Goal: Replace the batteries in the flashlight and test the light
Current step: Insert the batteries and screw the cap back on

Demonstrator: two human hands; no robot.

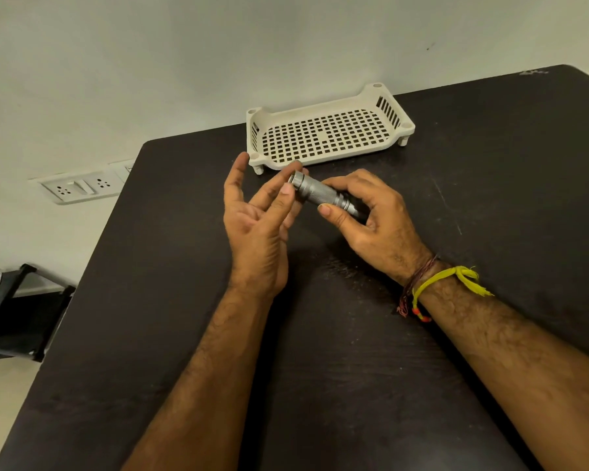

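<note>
A small grey metal flashlight (322, 193) with a knurled body is held above the dark table, pointing up and left. My right hand (371, 219) grips its lower end, thumb under the body and fingers curled over the top. My left hand (262, 219) is beside the flashlight's upper end, palm turned toward it. Its thumb and some fingertips touch that end's rim while the other fingers stay straight. No batteries are visible.
A cream perforated plastic tray (327, 130) stands just beyond the hands, near the table's far edge. The dark table (337, 334) ends at the left, where a wall socket plate (82, 188) and a black shelf (17, 311) sit.
</note>
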